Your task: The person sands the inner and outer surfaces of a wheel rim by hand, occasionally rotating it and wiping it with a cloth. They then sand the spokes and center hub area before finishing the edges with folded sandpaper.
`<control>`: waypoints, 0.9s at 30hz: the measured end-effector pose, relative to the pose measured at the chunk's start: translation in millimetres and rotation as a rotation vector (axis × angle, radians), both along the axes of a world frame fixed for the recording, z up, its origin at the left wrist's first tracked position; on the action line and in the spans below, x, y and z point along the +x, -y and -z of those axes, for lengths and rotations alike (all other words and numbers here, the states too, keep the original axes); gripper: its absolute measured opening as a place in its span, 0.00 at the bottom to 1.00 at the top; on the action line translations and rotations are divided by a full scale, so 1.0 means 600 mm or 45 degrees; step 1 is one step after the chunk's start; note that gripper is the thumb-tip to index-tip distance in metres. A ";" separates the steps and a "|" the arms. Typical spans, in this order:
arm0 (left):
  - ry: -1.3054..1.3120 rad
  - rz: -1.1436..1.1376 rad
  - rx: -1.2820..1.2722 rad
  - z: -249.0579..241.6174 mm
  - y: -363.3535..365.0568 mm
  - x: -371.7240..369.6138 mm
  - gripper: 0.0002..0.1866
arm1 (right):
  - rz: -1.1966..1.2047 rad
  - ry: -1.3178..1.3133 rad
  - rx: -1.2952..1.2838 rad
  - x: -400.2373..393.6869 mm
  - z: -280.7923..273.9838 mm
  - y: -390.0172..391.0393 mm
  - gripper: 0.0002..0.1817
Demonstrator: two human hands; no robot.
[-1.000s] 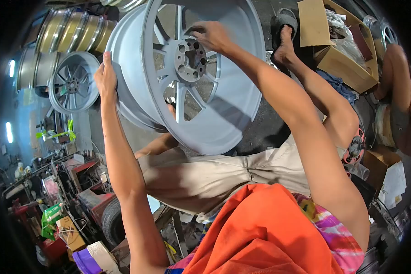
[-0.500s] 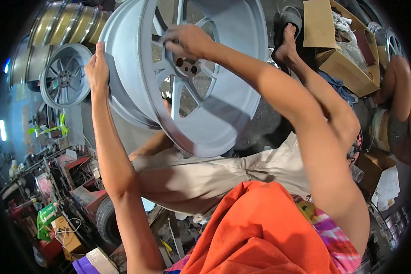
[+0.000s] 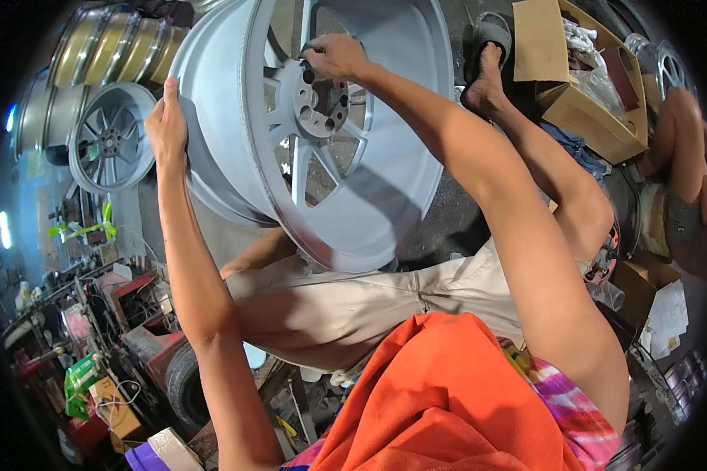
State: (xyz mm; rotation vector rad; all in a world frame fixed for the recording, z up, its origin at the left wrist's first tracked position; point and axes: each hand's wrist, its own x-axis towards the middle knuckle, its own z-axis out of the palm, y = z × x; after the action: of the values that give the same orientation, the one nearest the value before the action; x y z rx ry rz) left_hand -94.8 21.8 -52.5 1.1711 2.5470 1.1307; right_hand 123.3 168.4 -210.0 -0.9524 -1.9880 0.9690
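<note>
A large grey alloy wheel rim [image 3: 393, 212] stands tilted in front of me, its spokes and bolt-holed hub facing me. My left hand [image 3: 167, 129] grips the rim's outer edge on the left, thumb pointing up along it. Near the upper side of the hub [image 3: 316, 125], my right hand [image 3: 339, 56] is closed with its fingertips against the base of a spoke. A small dark piece seems to show at those fingertips, too small to name. The palm side of the right hand is hidden.
Stacked gold and silver rims [image 3: 110, 47] and another spoked rim [image 3: 111, 137] stand at left. A cardboard box [image 3: 542, 47] holding plastic bags is at upper right. Red machinery [image 3: 145, 341] and a tire [image 3: 184, 385] are lower left. Another person's bent leg [image 3: 683, 149] shows at far right.
My right hand, blurred before, has moved slightly up and right from over the hub, baring more of its bolt holes. My left hand keeps its grip on the rim.
</note>
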 end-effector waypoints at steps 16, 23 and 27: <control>-0.029 0.053 0.073 -0.005 -0.002 0.016 0.37 | -0.352 0.608 0.430 0.024 -0.043 -0.021 0.11; -0.093 0.030 0.027 -0.004 -0.001 0.001 0.40 | -0.783 0.548 1.466 0.027 -0.013 0.149 0.07; -0.066 0.019 0.016 -0.001 0.002 0.004 0.42 | -1.102 0.857 1.774 0.060 -0.052 0.127 0.07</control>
State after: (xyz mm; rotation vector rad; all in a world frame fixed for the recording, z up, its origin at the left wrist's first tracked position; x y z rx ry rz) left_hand -92.5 20.9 -51.9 1.2360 2.5678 1.1298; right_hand 159.4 92.2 -178.8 0.4956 -2.8697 -0.6119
